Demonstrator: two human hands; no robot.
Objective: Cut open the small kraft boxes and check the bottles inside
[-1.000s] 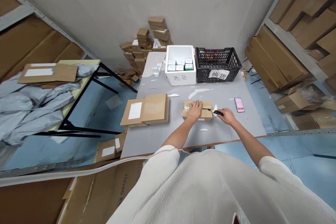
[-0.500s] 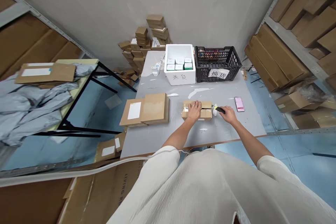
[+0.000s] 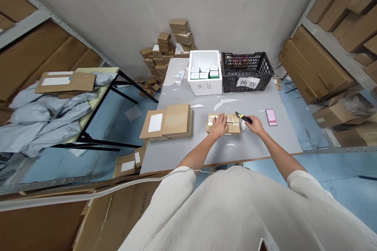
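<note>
A small taped cardboard box lies on the grey table in front of me. My left hand rests on its top with the fingers stretched out and a little apart, pressing on the cardboard. My right hand is closed around a black and yellow utility knife. The knife points left, its tip near the box's upper right corner; whether it touches the box I cannot tell. Beneath the knife, at the box's right end, is a white scrap.
A phone lies right of my right hand. Two stacked cardboard parcels are at left. A white foam box with several small cartons and a black crate stand at the back. A side table bears grey mailing bags.
The knife has swung up and left, away from the seam at the box's right end. The box's top, with a gap showing earlier, now looks flatter. My left hand stays on it.
</note>
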